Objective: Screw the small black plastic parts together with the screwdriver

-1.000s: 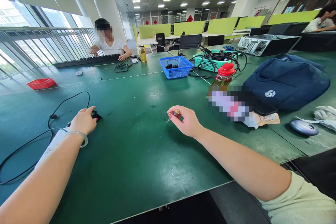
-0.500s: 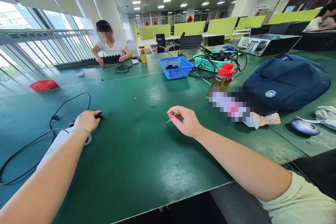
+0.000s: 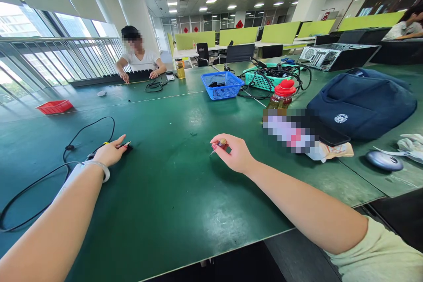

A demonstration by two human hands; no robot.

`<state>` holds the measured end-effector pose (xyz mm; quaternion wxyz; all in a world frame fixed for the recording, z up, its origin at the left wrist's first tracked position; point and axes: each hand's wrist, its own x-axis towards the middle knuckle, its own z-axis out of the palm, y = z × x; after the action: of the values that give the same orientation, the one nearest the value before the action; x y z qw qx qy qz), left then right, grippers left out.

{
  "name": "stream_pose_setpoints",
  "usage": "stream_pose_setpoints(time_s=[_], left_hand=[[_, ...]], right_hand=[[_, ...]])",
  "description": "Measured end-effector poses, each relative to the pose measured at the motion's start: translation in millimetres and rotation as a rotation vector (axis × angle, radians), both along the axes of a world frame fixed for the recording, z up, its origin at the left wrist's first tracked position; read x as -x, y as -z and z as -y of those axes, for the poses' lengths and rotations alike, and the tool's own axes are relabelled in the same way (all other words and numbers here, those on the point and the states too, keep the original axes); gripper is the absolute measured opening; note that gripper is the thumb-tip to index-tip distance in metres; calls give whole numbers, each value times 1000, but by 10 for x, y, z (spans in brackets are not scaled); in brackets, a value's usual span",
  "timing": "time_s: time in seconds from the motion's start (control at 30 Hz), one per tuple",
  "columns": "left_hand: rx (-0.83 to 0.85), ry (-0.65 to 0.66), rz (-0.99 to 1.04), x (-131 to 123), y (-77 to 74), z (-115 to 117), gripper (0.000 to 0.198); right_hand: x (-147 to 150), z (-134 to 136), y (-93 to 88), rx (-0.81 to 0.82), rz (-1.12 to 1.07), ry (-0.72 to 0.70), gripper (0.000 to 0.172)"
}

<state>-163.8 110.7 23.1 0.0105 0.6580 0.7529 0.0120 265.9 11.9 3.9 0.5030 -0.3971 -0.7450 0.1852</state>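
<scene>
My right hand [image 3: 231, 152] is closed around a small screwdriver [image 3: 222, 142] with a reddish handle and brass-coloured end. Its thin metal tip points down, close to the green tabletop [image 3: 165, 211]. On the left, my left hand [image 3: 110, 153] rests low over the table, forefinger stretched out and apart from the thumb. Beside its fingertips lies a small dark item [image 3: 129, 146] with a pale strip, partly hidden; its kind cannot be made out. A black cable [image 3: 113, 121] loops behind that hand. Beneath the wrist lies a whitish object [image 3: 68, 180], mostly covered by my forearm.
A red tray [image 3: 54, 106] sits far left. Ahead are a blue basket [image 3: 222, 92] and a green basket [image 3: 261, 81] of cables. Rightward stand a red-lidded bottle [image 3: 280, 97], a navy bag [image 3: 363, 101] and a computer mouse [image 3: 383, 161]. A person [image 3: 141, 59] sits across the table.
My left hand has shifted slightly left and its forefinger has straightened, uncovering more of the dark item and its pale strip. My right hand and the screwdriver have stayed put.
</scene>
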Motion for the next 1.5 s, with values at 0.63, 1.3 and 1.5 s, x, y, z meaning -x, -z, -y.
stream_pose_setpoints(time_s=[0.63, 1.3, 1.5], left_hand=[[-93, -169, 12, -242, 22, 120, 64], [25, 670, 434, -2006, 119, 1263, 45], [-49, 757, 437, -1948, 68, 1385, 64]], right_hand=[[-4, -11, 11, -3, 4, -2, 10], [-2, -15, 16, -27, -14, -1, 10], [-19, 14, -6, -50, -28, -6, 11]])
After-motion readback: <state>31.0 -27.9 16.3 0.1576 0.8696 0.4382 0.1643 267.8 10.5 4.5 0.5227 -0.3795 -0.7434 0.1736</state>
